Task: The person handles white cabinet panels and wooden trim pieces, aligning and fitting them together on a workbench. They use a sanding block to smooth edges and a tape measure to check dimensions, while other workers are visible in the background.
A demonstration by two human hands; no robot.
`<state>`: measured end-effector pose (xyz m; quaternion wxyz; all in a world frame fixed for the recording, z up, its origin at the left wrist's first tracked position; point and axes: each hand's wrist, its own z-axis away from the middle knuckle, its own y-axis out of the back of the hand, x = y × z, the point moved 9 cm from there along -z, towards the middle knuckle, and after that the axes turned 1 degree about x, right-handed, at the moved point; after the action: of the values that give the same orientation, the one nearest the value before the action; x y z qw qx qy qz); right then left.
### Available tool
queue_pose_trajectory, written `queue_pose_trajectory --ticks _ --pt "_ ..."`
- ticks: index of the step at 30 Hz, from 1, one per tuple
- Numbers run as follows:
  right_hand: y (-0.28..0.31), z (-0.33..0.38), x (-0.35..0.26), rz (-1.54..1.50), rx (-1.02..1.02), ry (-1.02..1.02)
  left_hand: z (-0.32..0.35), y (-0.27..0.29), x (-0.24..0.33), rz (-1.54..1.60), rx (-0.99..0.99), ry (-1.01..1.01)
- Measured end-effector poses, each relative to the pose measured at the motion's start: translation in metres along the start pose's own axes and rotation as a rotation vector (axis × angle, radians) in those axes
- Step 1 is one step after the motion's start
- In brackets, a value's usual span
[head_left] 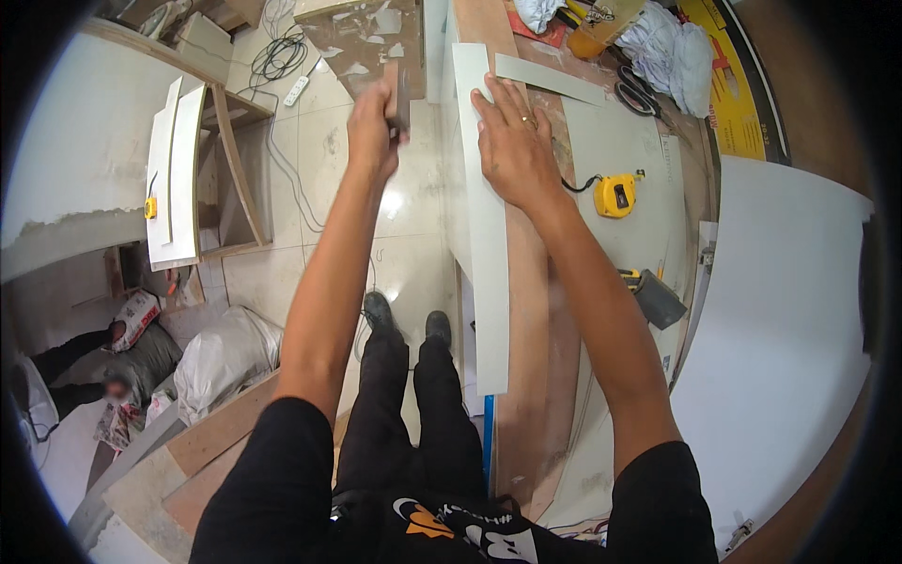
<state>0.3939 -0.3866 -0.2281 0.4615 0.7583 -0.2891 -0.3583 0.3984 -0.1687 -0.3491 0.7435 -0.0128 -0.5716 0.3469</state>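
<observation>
Strip (490,282), long and white, lies lengthwise along the near-left edge of the bench (528,320), beside a band of bare wood; the right hand (517,141) rests palm down toward its far end, fingers extended and slightly spread, fingertips on the white face, the palm reaching over the wood; a ring is noted on one finger. Left hand (373,132) is raised over the floor (329,188), left of the strip and apart from it; its fingers are curled around a brown and grey tool (401,101), blurred, exact kind not determinable.

Short strip (554,80) lies just beyond the right fingertips, angled toward the scissors (637,92); yellow tape measure (615,195) sits right of the right wrist; cloth (672,56) is heaped at the far end of the bench.

At left stands a cabinet (233,169) bearing white pieces (178,179); power strip (296,91) lies on the floor near coiled cable (279,58).
</observation>
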Motion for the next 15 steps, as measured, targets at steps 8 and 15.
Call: queue_pose_trajectory --ticks 8,15 --pt "-0.001 -0.034 0.016 -0.056 -0.071 -0.06 0.125 0.013 -0.031 0.008 0.114 0.057" --pt "-0.012 -0.048 0.013 0.096 0.084 0.046 0.162 -0.024 -0.013 -0.095 0.117 -0.086"
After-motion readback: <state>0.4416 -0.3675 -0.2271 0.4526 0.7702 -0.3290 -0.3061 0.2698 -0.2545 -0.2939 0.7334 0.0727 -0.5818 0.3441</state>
